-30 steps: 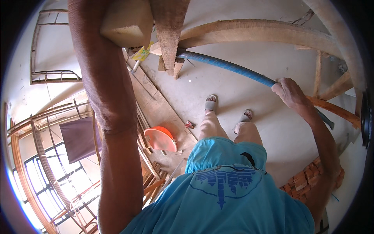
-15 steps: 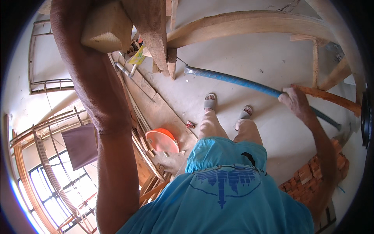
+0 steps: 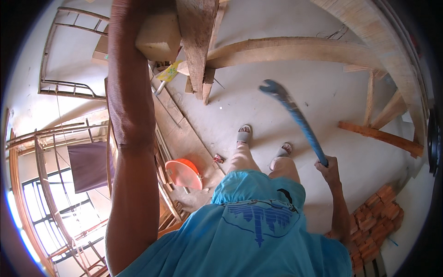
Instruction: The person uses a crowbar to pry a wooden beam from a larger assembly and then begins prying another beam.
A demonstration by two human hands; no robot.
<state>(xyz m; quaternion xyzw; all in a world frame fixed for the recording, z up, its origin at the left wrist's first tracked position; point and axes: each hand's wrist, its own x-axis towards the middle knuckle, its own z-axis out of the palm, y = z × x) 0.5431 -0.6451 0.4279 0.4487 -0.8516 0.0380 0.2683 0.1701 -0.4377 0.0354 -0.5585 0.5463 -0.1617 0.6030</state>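
My right hand (image 3: 328, 171) is closed around the lower part of a blue crowbar (image 3: 300, 121). Its forked claw tip points up and away to the left, in the air apart from the timber. My left arm (image 3: 131, 115) reaches up past the top edge, so that hand is out of sight. Beside this forearm is the squared end of a wooden beam (image 3: 159, 39). A rough upright board (image 3: 197, 41) stands just right of it, with short wood pieces at its lower end. From there a curved timber beam (image 3: 295, 48) runs to the right.
Wooden braces (image 3: 370, 99) and a reddish plank (image 3: 380, 137) are at the right. A brick pile (image 3: 378, 217) lies lower right. An orange hard hat (image 3: 184, 173) rests near long boards at left. Metal frames (image 3: 74, 94) stand farther left.
The crowbar has swung away from the board, its claw moving right and its shaft turning steeper. My right hand has come down and left. The view has shifted slightly.
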